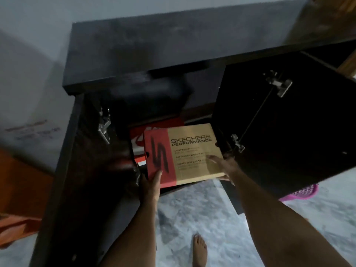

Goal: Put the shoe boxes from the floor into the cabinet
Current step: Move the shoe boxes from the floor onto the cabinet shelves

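Note:
I hold a tan and red Skechers shoe box level at the mouth of the dark cabinet, both doors swung open. My left hand grips its near left corner and my right hand clamps its near right edge, thumb on the lid. Just behind and under it lies a red and white shoe box inside the cabinet. Higher up, a dark box-like shape sits on a shelf, too dim to identify.
The left door and right door stick out on either side of my arms. Marble floor lies below, with my bare foot. A pink basket peeks under the right door; an orange object lies at left.

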Available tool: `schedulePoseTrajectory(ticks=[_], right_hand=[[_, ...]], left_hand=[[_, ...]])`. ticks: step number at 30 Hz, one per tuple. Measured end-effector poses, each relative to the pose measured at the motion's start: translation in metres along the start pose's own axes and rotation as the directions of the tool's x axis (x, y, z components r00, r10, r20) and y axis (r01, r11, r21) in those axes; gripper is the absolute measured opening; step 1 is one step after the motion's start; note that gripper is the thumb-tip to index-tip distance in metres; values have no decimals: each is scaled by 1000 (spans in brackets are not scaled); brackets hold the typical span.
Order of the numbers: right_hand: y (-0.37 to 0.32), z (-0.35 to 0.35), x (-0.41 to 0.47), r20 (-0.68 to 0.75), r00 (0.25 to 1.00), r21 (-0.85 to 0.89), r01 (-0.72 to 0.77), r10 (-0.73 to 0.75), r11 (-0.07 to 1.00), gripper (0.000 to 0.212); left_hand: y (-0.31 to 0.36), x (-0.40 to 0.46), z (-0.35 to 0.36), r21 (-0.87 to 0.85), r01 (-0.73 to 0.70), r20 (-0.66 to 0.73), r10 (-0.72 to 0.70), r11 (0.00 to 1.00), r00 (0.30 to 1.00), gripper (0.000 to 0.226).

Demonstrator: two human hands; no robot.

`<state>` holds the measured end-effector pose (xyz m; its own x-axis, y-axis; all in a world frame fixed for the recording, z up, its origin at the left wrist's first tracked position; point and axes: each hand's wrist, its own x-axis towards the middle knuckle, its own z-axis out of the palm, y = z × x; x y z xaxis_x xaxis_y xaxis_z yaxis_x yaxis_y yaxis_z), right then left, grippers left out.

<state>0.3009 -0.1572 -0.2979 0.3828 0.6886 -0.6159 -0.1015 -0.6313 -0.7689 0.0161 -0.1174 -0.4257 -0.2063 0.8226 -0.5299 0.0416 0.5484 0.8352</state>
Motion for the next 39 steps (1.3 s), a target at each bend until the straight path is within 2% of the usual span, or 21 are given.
schedulePoseTrajectory(ticks=[3, 5, 8, 9, 11, 12, 15, 17, 19, 21, 23, 24, 26, 29, 30, 32, 35, 39], right_hand=[[-35, 19, 46, 74, 996, -15, 48, -46, 999, 27], [-51, 31, 82, 121, 993, 13, 1, -3, 1000, 17], [-64, 51, 137, 165, 986, 158, -62, 35, 985, 30], [-67, 59, 151, 192, 980, 195, -86, 48, 977, 25], [-72, 76, 174, 238, 969, 249, -134, 74, 959, 10], [-73, 83, 182, 257, 963, 260, -150, 81, 954, 11], [-74, 98, 193, 308, 947, 260, -175, 90, 950, 39], [-73, 100, 194, 332, 936, 193, -186, 115, 963, 48], [-68, 95, 193, 323, 934, 110, -198, 153, 974, 68], [-62, 86, 188, 301, 936, 55, -208, 182, 977, 92], [-60, 71, 169, 256, 945, 8, -212, 202, 977, 98], [-60, 62, 155, 226, 953, -20, -204, 203, 979, 95], [-52, 41, 127, 148, 975, -81, -155, 165, 985, 79], [-14, -4, 83, 40, 993, -161, -100, 108, 982, 61], [1, -24, 63, 28, 990, -219, -130, 139, 967, 61], [36, -70, 20, -8, 983, -290, -180, 186, 940, 65], [96, -142, -42, -113, 967, -240, -250, 229, 938, 74], [181, -240, -110, -270, 904, -84, -363, 330, 928, 76]], left_hand=[[19, 15, 10, -90, 24, -62, -29, 996, 998, 83], [49, 11, 21, -134, 35, -113, -51, 990, 992, 86], [74, 35, 39, -287, -11, -211, -52, 958, 976, 49], [80, 46, 44, -356, -21, -251, -74, 934, 965, 36], [98, 64, 53, -532, -18, -258, -142, 847, 956, 29], [101, 74, 55, -597, 1, -223, -168, 802, 960, 32], [116, 83, 57, -679, 49, -154, -207, 732, 966, 49], [125, 80, 54, -668, 33, -174, -199, 743, 964, 48], [132, 70, 56, -637, 27, -209, -207, 770, 956, 42], [133, 57, 61, -546, 31, -285, -221, 837, 933, 43], [114, 52, 63, -333, 77, -343, -197, 940, 918, 50], [97, 54, 68, -188, 135, -310, -189, 973, 932, 52], [76, 37, 85, 114, 205, -136, -189, 972, 973, 36], [76, -33, 122, 449, 135, 122, -210, 883, 970, 25], [67, -49, 133, 531, 92, 200, -230, 842, 952, 17], [51, -88, 159, 663, -16, 312, -256, 749, 915, 22], [26, -156, 200, 760, -154, 439, -325, 631, 838, 15], [-8, -244, 254, 749, -394, 615, -339, 532, 712, 10]])
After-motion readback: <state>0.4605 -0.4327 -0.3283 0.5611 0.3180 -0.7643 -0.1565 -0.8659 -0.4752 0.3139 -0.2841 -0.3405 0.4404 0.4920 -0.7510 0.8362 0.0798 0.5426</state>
